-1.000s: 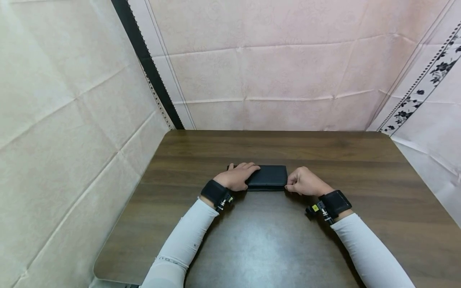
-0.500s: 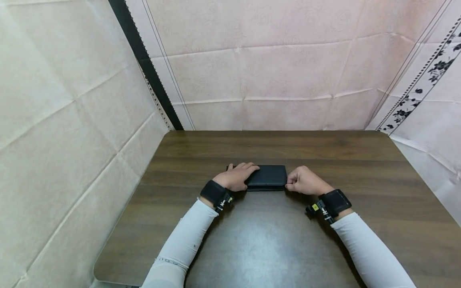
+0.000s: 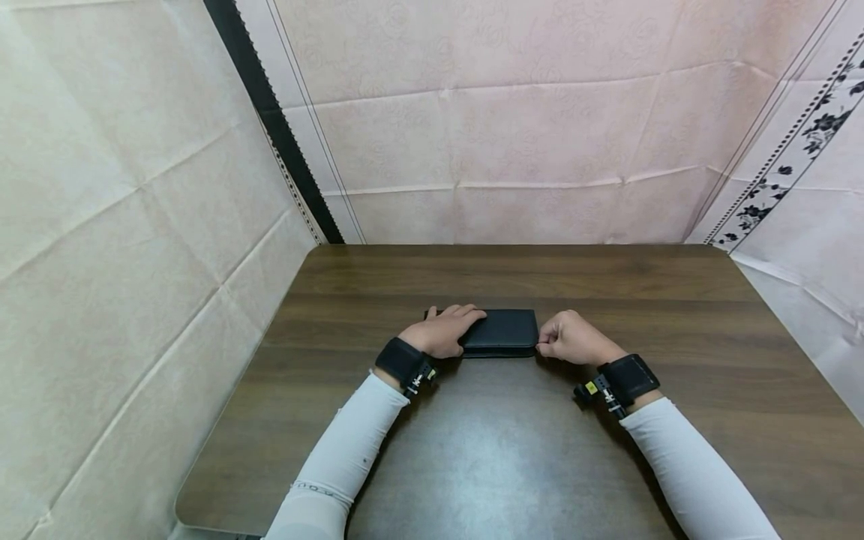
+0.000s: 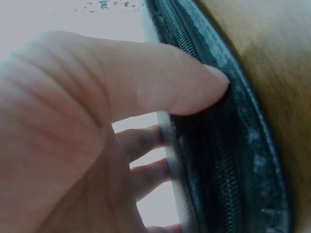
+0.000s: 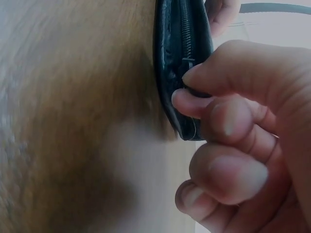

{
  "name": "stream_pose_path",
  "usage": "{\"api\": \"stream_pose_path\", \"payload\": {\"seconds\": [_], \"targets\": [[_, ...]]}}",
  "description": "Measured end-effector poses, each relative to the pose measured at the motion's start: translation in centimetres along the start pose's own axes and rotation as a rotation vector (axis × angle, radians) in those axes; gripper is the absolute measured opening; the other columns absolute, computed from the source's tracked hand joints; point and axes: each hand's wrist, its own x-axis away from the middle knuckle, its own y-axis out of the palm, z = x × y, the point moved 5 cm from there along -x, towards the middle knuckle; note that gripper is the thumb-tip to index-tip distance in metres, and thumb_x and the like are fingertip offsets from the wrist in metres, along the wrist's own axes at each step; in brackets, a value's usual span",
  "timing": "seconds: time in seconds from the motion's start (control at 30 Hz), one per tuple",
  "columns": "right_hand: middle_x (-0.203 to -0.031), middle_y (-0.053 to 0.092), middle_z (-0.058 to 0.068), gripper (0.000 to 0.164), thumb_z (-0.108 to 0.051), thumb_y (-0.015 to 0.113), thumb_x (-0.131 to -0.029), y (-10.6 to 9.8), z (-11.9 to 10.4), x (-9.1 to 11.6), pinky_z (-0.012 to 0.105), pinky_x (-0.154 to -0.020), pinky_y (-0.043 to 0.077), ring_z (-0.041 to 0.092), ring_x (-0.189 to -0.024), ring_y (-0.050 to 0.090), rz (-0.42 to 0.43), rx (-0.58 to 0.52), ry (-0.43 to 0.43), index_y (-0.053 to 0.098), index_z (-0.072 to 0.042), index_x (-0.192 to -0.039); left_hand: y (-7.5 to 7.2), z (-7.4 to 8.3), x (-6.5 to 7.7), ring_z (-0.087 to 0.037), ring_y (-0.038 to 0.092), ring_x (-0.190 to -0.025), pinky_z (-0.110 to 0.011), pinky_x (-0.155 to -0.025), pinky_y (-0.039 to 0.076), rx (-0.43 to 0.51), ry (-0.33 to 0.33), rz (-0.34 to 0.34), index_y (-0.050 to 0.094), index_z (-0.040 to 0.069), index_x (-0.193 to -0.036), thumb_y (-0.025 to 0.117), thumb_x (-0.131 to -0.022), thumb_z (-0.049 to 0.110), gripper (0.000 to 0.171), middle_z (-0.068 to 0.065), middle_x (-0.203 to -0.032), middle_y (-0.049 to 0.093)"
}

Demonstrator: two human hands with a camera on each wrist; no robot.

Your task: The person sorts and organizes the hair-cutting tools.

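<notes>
A black zip wallet [image 3: 508, 328] lies flat on the wooden table, its zipped edge toward the person. My left hand [image 3: 442, 333] holds its left end, fingers spread over the top. In the left wrist view the left thumb [image 4: 165, 80] presses on the zipped edge beside the closed zipper teeth [image 4: 224, 179]. At the wallet's right end, my right hand [image 3: 572, 339] pinches the zipper pull between thumb and index finger; the pull is mostly hidden by them. The zipper slider [image 5: 188, 63] shows just above those fingertips near the wallet's corner, the other fingers curled.
The brown table [image 3: 378, 277] reaches back to a pale cloth wall [image 3: 540, 150], with another cloth at the left [image 3: 135, 262]. Black wrist straps with small cameras sit on both wrists, below white sleeves [image 3: 337, 457].
</notes>
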Motion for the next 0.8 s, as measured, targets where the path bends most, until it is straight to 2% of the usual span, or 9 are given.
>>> {"api": "stream_pose_path", "payload": {"seconds": [0.33,0.5,0.8], "targets": [[-0.058,0.048,-0.012,0.030,0.003,0.072,-0.086,-0.44,0.29,0.10,0.020,-0.051,0.034,0.002,-0.049,0.040,0.024,0.042,0.003,0.069,-0.014,-0.062,-0.10,0.12,0.06,-0.026,0.015,-0.162,-0.067,-0.125,0.016,-0.012,0.005,-0.003,0.020,0.025,-0.167,0.065,-0.102,0.014,0.079,-0.005,-0.175,0.018],[-0.058,0.050,-0.012,0.027,0.000,0.073,-0.088,-0.64,0.25,0.13,0.021,-0.051,0.036,0.003,-0.050,0.042,0.024,0.050,0.024,0.073,-0.012,-0.065,-0.17,0.15,0.08,-0.026,0.015,-0.162,-0.067,-0.125,0.016,-0.015,0.001,-0.006,0.020,0.025,-0.167,0.065,-0.102,0.014,0.080,-0.005,-0.175,0.018],[-0.058,0.052,-0.013,0.025,-0.001,0.075,-0.087,-0.72,0.46,-0.07,0.021,-0.052,0.036,0.002,-0.051,0.042,0.079,0.107,0.003,0.073,-0.012,-0.065,-0.13,0.08,0.07,-0.026,0.015,-0.162,-0.066,-0.125,0.015,-0.015,-0.004,-0.007,0.020,0.025,-0.167,0.065,-0.102,0.015,0.079,-0.005,-0.175,0.018]]}}
